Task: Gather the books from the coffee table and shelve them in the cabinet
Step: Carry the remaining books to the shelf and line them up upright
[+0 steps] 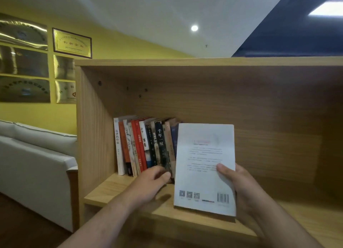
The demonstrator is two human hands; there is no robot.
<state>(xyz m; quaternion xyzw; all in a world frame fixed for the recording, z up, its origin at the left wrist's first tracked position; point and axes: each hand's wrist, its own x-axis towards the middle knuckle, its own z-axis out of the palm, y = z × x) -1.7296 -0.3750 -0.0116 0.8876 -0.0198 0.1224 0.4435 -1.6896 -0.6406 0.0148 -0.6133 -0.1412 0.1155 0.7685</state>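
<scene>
The white book (204, 154) stands upright, hiding the right end of the row of books (141, 145) in the cabinet (204, 62); its back-cover print is blurred. The right hand (241, 190) grasps its lower right edge, thumb in front and fingers hidden behind. The left hand (148, 182) touches the row's lower spines; blur hides whether it grips.

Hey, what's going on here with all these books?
A person is shelving books in a wooden cabinet. Their right hand grips a white book upright, back cover facing the camera, at the right end of a row of books standing on the shelf. Their left hand reaches to the bottom of that row, fingers against the spines. The white book is not yet slotted in.
</scene>
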